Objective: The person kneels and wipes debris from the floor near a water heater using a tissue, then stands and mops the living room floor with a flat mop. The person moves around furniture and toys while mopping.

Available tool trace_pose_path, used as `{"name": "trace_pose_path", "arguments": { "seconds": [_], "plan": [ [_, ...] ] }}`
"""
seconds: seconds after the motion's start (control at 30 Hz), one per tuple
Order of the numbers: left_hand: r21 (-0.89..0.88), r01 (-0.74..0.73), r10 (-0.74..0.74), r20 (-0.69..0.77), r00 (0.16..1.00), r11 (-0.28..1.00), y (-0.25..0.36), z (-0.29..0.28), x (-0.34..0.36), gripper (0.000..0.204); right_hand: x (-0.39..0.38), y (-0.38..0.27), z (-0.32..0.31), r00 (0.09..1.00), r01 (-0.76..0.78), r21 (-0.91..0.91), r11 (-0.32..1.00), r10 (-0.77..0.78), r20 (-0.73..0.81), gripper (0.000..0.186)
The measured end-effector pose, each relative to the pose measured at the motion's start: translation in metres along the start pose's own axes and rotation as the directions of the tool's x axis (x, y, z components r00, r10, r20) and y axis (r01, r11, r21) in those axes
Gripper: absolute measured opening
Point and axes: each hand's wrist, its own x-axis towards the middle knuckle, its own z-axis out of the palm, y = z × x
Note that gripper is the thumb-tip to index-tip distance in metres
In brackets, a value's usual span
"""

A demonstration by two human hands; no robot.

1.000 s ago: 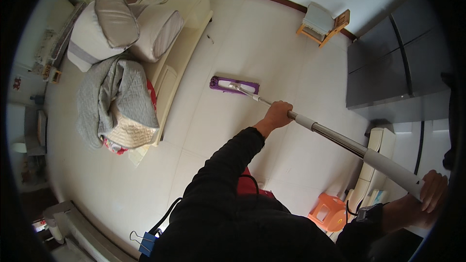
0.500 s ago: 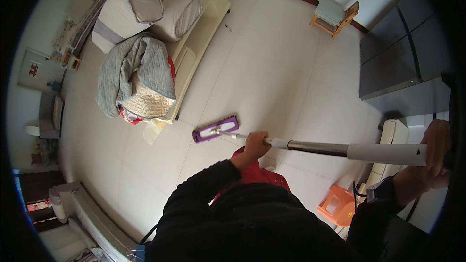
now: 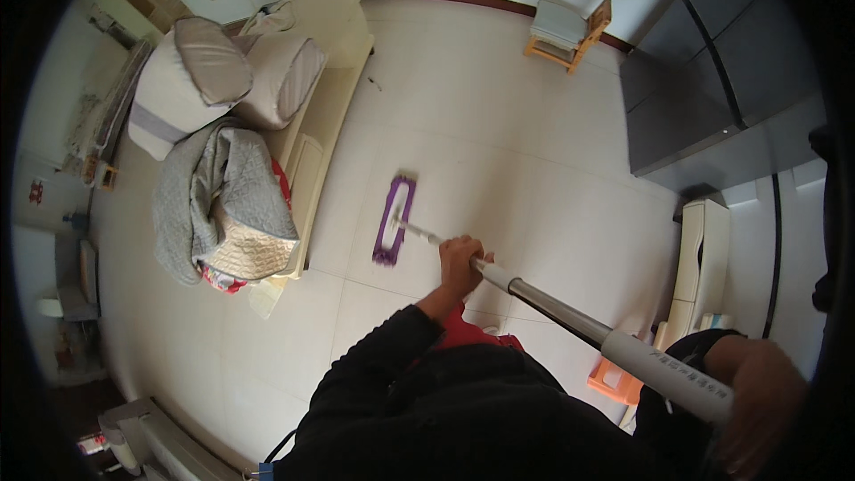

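Note:
A flat mop (image 3: 393, 223) with a purple-edged head lies on the pale tiled floor, ahead of me and a little left. Its metal and white pole slants back toward my right side. My left hand (image 3: 460, 265) is wrapped round the lower part of the pole. At the pole's thick white top end, my right hand (image 3: 757, 410) is closed round the grip, dark and partly blurred near the rim of the view. Both my sleeves are black.
To the left, a cream cabinet (image 3: 307, 165) bears cushions (image 3: 191, 80) and a grey quilt (image 3: 191, 187). A small wooden chair (image 3: 565, 36) stands by the far wall. On the right are a dark fridge (image 3: 686, 89), a cream drawer unit (image 3: 699, 258) and an orange stool (image 3: 614, 383).
The mop head has turned from nearly crosswise to nearly lengthwise and moved slightly farther out. My right hand has come down and nearer with the pole's top end. The view has shifted.

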Motion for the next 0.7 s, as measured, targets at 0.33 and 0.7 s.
{"name": "trace_pose_path", "arguments": {
  "seconds": [0.33, 0.7],
  "plan": [
    [-0.174, -0.204, 0.235, 0.182, 0.955, 0.963, -0.035, 0.109, 0.155, 0.025, -0.016, 0.052, -0.002, 0.829, -0.292, -0.299, 0.909, 0.085, -0.553, 0.038],
    [-0.258, -0.295, 0.377, 0.374, 0.847, 0.920, 0.049, 0.172, 0.089, 0.017, -0.057, -0.035, 0.080, 0.532, -0.527, -0.373, 0.764, -0.046, -0.846, 0.026]
  ]
}}
